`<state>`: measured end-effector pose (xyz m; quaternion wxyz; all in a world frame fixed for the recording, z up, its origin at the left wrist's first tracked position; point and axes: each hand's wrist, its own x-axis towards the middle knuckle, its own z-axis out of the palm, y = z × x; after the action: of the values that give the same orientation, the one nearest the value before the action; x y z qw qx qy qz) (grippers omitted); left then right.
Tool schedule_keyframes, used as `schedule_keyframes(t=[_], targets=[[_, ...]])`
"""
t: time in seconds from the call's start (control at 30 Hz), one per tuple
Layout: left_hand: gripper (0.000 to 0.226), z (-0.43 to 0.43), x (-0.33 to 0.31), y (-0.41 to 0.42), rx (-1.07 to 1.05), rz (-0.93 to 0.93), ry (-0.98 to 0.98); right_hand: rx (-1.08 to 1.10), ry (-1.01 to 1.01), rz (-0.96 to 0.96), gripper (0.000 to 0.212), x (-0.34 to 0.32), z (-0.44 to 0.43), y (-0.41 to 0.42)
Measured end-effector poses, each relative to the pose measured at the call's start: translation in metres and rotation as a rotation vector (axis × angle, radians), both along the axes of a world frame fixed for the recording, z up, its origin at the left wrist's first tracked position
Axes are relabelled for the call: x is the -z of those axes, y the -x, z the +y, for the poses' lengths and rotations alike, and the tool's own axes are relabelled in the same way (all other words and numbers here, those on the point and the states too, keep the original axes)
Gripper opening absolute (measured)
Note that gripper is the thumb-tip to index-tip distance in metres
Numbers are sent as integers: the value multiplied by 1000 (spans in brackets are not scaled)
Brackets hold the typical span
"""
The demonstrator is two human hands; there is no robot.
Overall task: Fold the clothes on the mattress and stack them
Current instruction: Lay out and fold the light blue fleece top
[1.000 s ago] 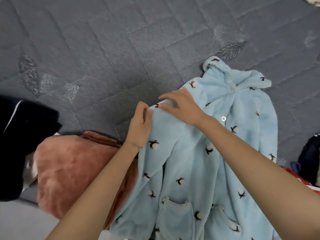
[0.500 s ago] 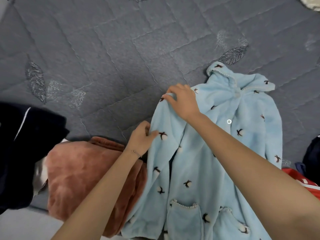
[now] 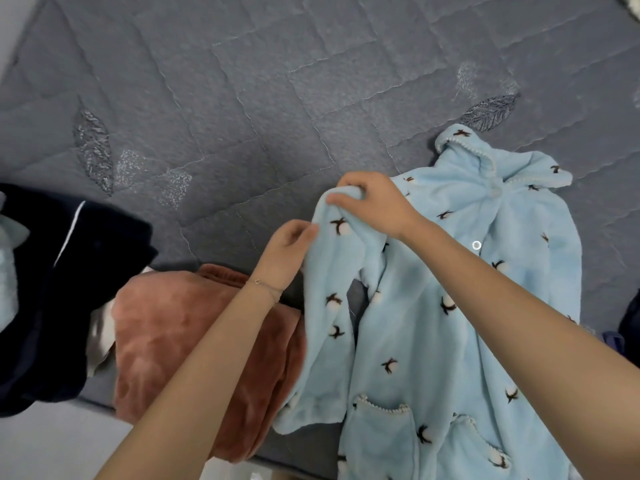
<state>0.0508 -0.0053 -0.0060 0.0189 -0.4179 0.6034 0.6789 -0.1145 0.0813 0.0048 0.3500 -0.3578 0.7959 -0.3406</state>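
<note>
A light blue fleece pyjama top [image 3: 450,306] with small dark-and-white motifs lies front up on the grey quilted mattress [image 3: 242,98], collar at the far end, two pockets near me. My right hand [image 3: 374,206] grips its left shoulder and lifts the fabric into a ridge. My left hand [image 3: 287,251] pinches the upper edge of the left sleeve just below, and the sleeve hangs down toward me. A folded rust-brown fleece garment [image 3: 194,348] lies to the left of the top, under my left forearm.
A dark navy garment [image 3: 69,278] with a white stripe lies at the left edge, next to the brown one. A dark item and a bit of red [image 3: 628,327] show at the right edge. The mattress's near edge runs along the bottom left.
Both hands moved from lying on the shoulder area to gripping it. The shoulder and sleeve are now raised off the mattress and drawn inward. The view shifted slightly.
</note>
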Motion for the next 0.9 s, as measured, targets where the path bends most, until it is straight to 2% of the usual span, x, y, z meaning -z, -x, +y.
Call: schedule_keyframes(t=[0.07,0.23,0.33,0.43,0.57,0.7,0.77,0.9], targets=[[14,5,3,-6,52,-63,-13,81,21,-6,26,-3,1,2],[28,10,5,-19,288,-219,141,205,39,18,26,-4,6,5],[26,9,0,-19,346,-121,85,226,14,13,28,-3,8,7],[23,8,-9,-18,272,-10,-27,89,-50,46,13,-9,5,10],[25,5,-27,-6,175,170,-5,-115,-124,-28,34,-24,-3,8],[15,-3,-51,10,95,281,-125,-171,-92,-115,32,-35,-11,6],[15,-12,-63,17,74,314,-181,-139,-98,-198,31,-40,-15,5],[19,-34,-81,22,63,360,-227,-20,-63,-500,39,-52,-19,6]])
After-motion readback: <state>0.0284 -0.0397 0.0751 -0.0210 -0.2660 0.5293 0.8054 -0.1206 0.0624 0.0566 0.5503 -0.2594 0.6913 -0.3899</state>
